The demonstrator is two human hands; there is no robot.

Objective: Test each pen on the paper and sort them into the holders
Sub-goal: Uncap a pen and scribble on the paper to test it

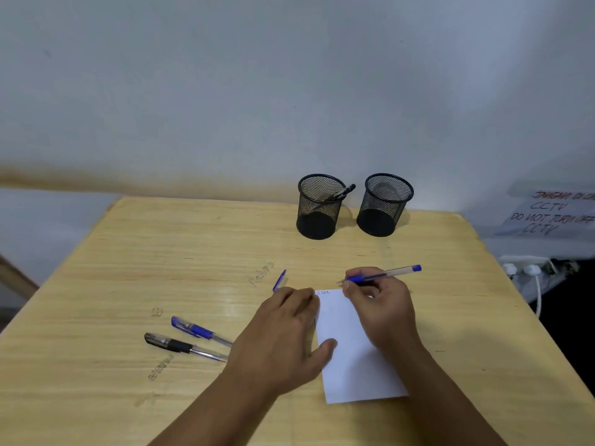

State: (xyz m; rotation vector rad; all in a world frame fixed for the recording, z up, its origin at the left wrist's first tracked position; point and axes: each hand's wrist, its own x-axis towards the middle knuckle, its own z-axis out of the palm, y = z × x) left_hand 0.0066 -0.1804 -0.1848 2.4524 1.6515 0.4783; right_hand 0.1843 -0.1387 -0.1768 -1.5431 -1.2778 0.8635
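My right hand [381, 309] grips an uncapped blue pen [384, 274] above the top right corner of the white paper [354, 358], its tip pointing left. My left hand [286, 333] lies flat on the paper's left edge and appears to hold the pen's blue cap [279, 280] between its fingertips. Small scribbles mark the paper's top edge. A capped blue pen [198, 329] and a capped black pen [180, 345] lie on the table to the left. Two black mesh holders stand at the back: the left holder [318, 207] contains a black pen, the right holder [383, 206] looks empty.
The wooden table [128, 252] bears faint pencil scrawls near its middle. A white wall rises right behind the holders. Off the table's right edge are a handwritten CCTV notice [552, 214] and a power strip [531, 268] with white plugs and a cable.
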